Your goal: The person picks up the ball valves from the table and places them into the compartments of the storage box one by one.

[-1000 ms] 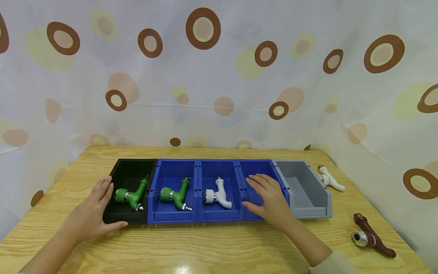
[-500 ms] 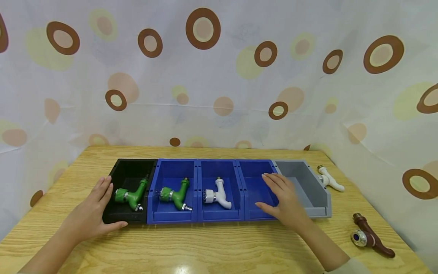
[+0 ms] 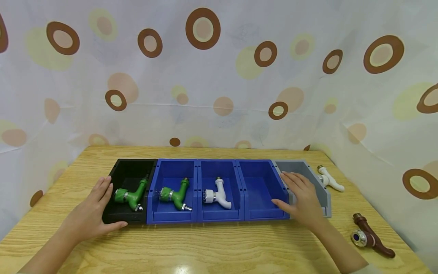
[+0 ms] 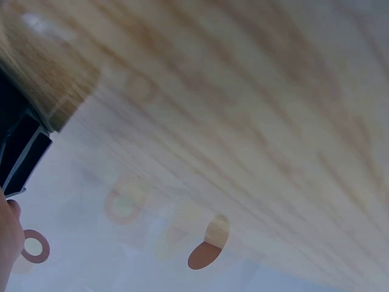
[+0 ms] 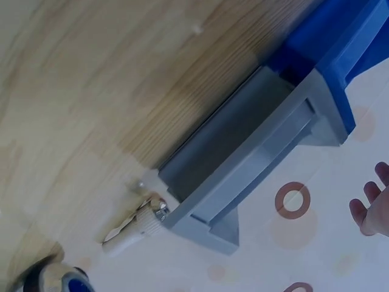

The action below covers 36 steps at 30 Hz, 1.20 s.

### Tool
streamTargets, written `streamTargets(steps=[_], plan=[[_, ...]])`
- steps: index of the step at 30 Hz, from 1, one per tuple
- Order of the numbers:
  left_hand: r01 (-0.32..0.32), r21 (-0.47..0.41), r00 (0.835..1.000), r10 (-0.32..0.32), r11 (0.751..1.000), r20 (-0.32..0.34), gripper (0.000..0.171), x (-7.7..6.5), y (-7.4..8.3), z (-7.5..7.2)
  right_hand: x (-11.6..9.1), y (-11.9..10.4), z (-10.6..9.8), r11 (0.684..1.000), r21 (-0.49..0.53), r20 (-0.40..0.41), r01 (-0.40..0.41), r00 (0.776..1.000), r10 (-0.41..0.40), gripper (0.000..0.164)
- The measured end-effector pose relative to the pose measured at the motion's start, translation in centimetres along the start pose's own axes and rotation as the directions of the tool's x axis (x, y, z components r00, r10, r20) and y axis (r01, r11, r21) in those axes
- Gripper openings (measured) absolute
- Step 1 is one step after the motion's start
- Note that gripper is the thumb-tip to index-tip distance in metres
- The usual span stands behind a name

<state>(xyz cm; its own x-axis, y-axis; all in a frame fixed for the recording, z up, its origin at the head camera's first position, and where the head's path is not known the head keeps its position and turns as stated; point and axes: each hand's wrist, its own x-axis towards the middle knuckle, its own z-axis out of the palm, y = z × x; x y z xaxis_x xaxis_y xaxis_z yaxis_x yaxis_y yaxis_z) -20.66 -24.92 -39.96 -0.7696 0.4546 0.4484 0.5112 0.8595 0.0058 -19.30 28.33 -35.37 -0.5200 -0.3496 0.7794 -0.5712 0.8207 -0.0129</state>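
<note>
In the head view my left hand [image 3: 89, 214] rests at the black bin [image 3: 126, 217], its fingers straight along the bin's left wall and its thumb near the front edge. My right hand [image 3: 302, 199] hovers over the front of the grey bin [image 3: 297, 166], holding nothing, fingers extended and thumb spread; it hides part of that bin. One green faucet [image 3: 135, 198] lies in the black bin. Another green faucet [image 3: 178, 196] lies in the first blue bin [image 3: 172, 218]. The middle blue bin [image 3: 221, 217] holds a white faucet [image 3: 221, 196]. The rightmost blue bin [image 3: 256, 186] has nothing in it.
Right of the grey bin, a second white faucet [image 3: 330, 179] lies on the wooden table [image 3: 191, 247]. A dark brown faucet [image 3: 373, 238] lies nearer the front right. Behind and beside the table hangs a white curtain [image 3: 219, 76] patterned with circles. The bins stand side by side.
My right hand has moved to the right, from above the rightmost blue bin to above the grey bin, uncovering the blue one. My left hand and the faucets have stayed still.
</note>
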Motion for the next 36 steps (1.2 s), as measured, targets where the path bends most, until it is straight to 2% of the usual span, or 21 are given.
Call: streamTargets(steps=[4, 12, 18, 26, 31, 36], plan=[[-0.005, 0.003, 1.0, 0.005, 1.0, -0.002, 0.114, 0.0, 0.0, 0.0, -0.3, 1.0, -0.6, 1.0, 0.009, -0.015, -0.019, 1.0, 0.019, 0.084], [-0.018, 0.019, 1.0, 0.018, 1.0, -0.009, 0.113, 0.1, 0.0, -0.1, -1.1, 3.0, -1.6, 0.995, 0.003, 0.051, -0.104, 0.993, 0.103, 0.086], [-0.026, 0.009, 1.0, 0.026, 1.0, -0.009, 0.114, 0.0, -0.1, 0.0, -1.8, 4.8, -2.1, 0.99, -0.012, 0.055, -0.144, 0.988, 0.144, 0.083], [-0.015, 0.004, 1.0, 0.015, 1.0, -0.004, 0.113, 0.0, -0.1, 0.0, -2.6, 6.9, -3.1, 0.975, -0.017, -0.006, -0.222, 0.975, 0.222, 0.061], [-0.012, 0.009, 1.0, 0.012, 1.0, 0.0, 0.113, 0.0, -0.1, 0.0, -3.3, 8.3, -3.7, 0.966, 0.016, -0.031, -0.259, 0.965, 0.259, 0.056], [-0.011, 0.004, 1.0, 0.011, 1.0, -0.006, 0.112, 0.0, -0.1, 0.0, -3.6, 9.0, -4.3, 0.944, 0.043, -0.023, -0.328, 0.944, 0.329, 0.05]])
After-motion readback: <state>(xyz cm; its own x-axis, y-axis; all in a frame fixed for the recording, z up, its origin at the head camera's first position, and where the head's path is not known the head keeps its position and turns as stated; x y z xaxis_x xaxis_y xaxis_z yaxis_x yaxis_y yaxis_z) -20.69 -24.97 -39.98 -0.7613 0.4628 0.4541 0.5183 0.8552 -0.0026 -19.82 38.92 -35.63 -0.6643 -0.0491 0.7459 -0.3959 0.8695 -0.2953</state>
